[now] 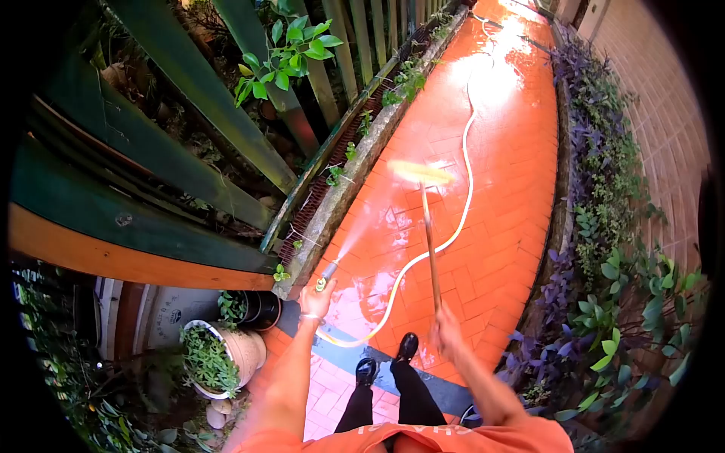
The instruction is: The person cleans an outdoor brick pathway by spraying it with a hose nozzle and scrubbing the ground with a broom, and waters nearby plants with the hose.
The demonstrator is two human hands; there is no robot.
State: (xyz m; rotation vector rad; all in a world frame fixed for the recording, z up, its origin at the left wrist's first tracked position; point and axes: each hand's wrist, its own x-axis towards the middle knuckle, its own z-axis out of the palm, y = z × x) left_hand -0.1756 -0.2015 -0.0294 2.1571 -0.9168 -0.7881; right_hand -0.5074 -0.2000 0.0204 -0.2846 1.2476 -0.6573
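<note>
My left hand [314, 300] is closed around a hose nozzle [326, 275], and a spray of water leaves its tip toward the wet path. From it a pale yellow hose [394, 293] loops across the bricks and runs up the path. My right hand [447, 332] grips the wooden handle [432, 257] of a push broom. The broom's yellowish head [420, 174] rests on the wet orange brick path [491, 279], ahead of both hands. Glare blurs the bristles.
Green wooden fence slats [189, 98] and a stone kerb [355, 166] border the left side. Purple and green plants [589, 158] line the right. A white planter [238, 355] and a black pot [260, 309] stand at lower left. A dark strip [445, 391] crosses the path near my shoes.
</note>
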